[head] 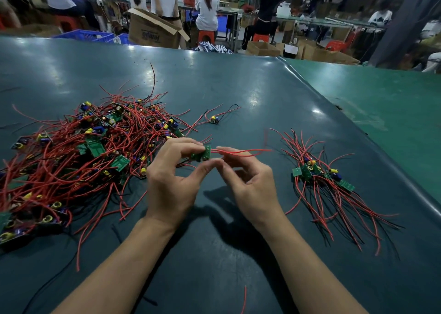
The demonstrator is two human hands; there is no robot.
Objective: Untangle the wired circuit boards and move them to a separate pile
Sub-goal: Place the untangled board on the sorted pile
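A big tangled heap of green circuit boards with red wires (pixel 78 156) covers the left of the dark green table (pixel 238 94). At the right lies a smaller sorted pile of wired boards (pixel 319 177), their wires trailing toward me. Above the table's middle, my left hand (pixel 171 182) pinches a small green circuit board (pixel 202 153) between thumb and fingers. My right hand (pixel 248 182) pinches that board's red wires (pixel 243 152), which stretch out to the right. One lone wired board (pixel 214 120) lies apart, beyond my hands.
A loose red wire (pixel 244 299) lies near the front edge. A lighter green mat (pixel 381 103) adjoins the table at the right. Beyond the far edge are cardboard boxes (pixel 152 29), blue crates (pixel 88 36), stools and several people at other benches.
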